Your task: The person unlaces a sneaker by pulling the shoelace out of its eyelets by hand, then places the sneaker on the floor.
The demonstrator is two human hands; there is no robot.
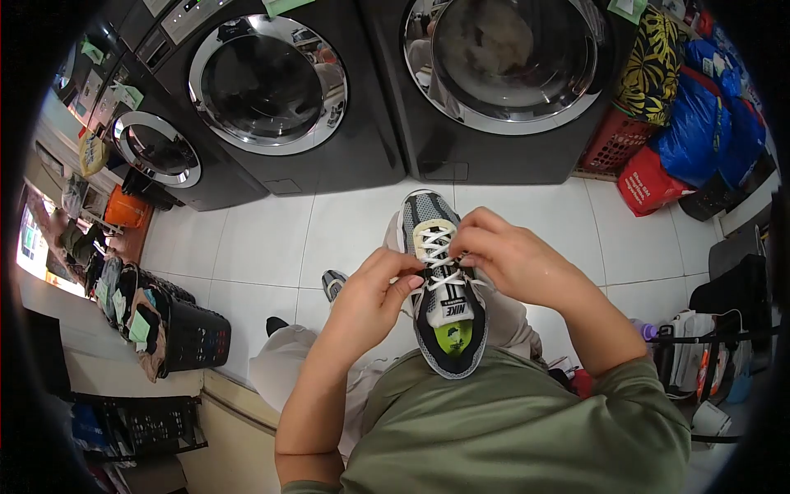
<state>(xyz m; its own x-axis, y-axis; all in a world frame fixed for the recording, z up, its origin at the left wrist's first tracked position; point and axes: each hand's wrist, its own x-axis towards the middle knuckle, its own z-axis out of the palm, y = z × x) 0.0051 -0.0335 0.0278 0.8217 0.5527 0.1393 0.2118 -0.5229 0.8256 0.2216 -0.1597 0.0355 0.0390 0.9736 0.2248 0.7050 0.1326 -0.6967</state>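
A grey and black sneaker with a NIKE tongue label rests on my lap, toe pointing away from me. Crossed white shoelaces run up its front, and a bright green insole shows in the opening. On the shoe's left side my left hand is closed, thumb and forefinger pinched at the lace by the eyelets. My right hand is closed at the right side, its fingertips on the lace. The fingers partly hide the lace at both grips.
Dark front-loading washers stand ahead on white floor tiles. Another sneaker is on the floor at left. A full dark laundry basket stands farther left. Blue bags and a red bag crowd the right.
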